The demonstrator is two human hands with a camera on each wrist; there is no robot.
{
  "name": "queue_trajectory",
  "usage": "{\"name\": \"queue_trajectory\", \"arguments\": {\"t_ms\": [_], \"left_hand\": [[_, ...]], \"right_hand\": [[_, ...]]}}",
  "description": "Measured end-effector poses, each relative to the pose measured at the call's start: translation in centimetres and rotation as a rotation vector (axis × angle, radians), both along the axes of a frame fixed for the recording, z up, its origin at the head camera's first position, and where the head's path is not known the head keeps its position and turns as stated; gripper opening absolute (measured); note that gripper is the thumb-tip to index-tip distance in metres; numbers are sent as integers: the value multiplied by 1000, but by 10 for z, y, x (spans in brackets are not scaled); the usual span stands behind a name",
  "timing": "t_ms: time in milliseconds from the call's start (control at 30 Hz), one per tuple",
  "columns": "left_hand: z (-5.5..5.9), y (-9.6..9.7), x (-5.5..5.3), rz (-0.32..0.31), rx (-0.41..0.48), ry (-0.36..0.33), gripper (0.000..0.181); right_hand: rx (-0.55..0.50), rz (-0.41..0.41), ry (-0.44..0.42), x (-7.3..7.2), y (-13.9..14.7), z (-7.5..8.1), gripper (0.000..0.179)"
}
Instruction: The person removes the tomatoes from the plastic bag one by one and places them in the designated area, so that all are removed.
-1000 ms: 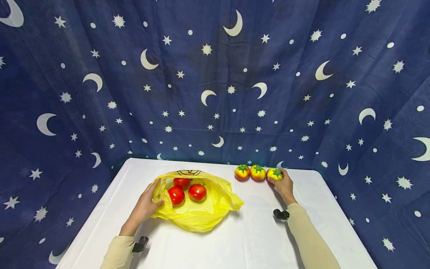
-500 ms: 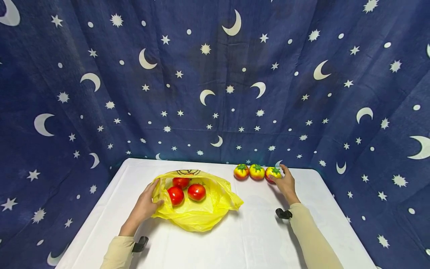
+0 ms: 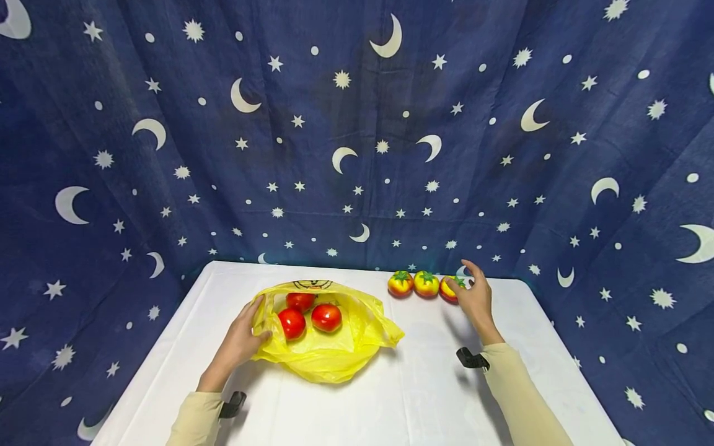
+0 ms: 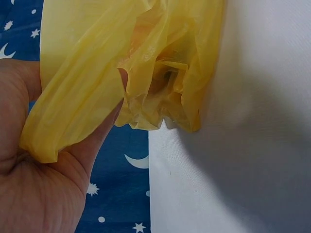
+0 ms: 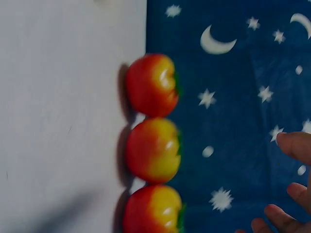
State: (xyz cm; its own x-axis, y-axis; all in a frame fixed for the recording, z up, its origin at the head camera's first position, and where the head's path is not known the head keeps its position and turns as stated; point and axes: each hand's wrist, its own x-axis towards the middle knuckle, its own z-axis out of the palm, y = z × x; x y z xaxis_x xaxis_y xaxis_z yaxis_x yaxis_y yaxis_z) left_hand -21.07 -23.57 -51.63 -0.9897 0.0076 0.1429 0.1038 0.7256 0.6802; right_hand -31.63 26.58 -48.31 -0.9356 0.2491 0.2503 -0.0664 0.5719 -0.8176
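My left hand [image 3: 243,337] grips the left side of a yellow plastic bag [image 3: 320,365], its thin film passing between thumb and fingers in the left wrist view. The bag lies with its mouth gaping towards me. Three glossy red tomatoes [image 3: 326,317] lie inside. At the table's back edge stands a row of three red-and-yellow tomatoes with green leafy tops: a left one [image 3: 400,284], a middle one [image 3: 426,285] and a right one [image 3: 450,290]. My right hand [image 3: 475,300] is raised by the right one, thumb and fingers spread with nothing between them. Its thumb partly covers that tomato in the head view.
A white-covered table [image 3: 424,396] carries everything. Behind and at both sides hangs a dark blue cloth [image 3: 312,155] with moons and stars. Each wrist wears a small black camera mount [image 3: 471,358].
My right hand has let go of the right-hand tomato, opened its fingers and lifted a little up and to the right. The tomato stays in the row. My left hand and the bag stay put.
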Motion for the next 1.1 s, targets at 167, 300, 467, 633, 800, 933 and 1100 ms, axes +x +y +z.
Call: {"name": "queue_trajectory", "arguments": {"t_ms": [167,300,467,633,800,933,1100], "left_hand": [[1,0,-1,3,-3,-11,86],[2,0,-1,8,-1,-35,86],[1,1,-1,14,-6,-41,87],[1,1,0,17,3,-38,87],[1,0,3,24,7,-39,86],[0,0,4,28,5,-40,87],[0,0,4,29,-1,-34,88]], "right_hand": [[-73,44,79,15,-15,10,61],[-128,82,143,28,-28,17,57],[-148,143,182,44,-44,26,57],[-264,232,124,60,-55,36,56],[-304,307,158,75,-64,48,56],[-301,340,197,86,-72,53,57],[-343,399,239,98,-83,53,57]]}}
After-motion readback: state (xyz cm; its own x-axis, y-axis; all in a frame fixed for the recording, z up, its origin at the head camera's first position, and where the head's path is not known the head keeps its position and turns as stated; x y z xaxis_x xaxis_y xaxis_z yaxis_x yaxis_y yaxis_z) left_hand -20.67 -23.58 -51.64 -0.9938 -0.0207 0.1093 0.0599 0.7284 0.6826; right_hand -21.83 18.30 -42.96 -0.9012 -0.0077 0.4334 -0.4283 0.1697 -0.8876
